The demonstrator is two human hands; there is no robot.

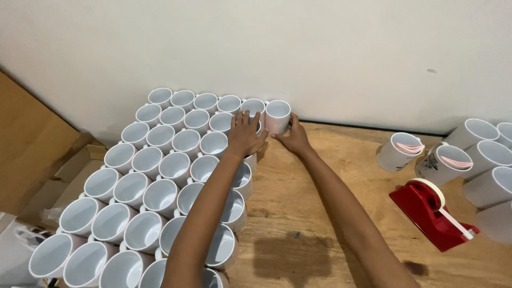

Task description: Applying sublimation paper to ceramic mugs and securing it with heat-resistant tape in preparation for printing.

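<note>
**Both hands at the far corner mug**

Head view: both arms reach straight out toward twelve o'clock across a wooden table [298, 213]. The right hand [292, 140] is cupped around the lower right side of a white mug [278, 116] standing upright at the far right corner of a block of mugs [160, 181], close to the white wall [266, 48]. The left hand [244, 133] lies palm down, fingers spread, on the rims of the neighbouring mugs just at nine o'clock of that mug, fingertips touching them; it grips nothing.

The block runs from twelve o'clock down to seven o'clock in tight rows, about forty white mugs, open ends up; the forearm hides some, so the exact count cannot be told. At three o'clock stands a second group of mugs [482, 154], seven in sight, two with pink slips inside. Just at five o'clock of those sits one red tape dispenser [429, 213] with a pale roll.
</note>
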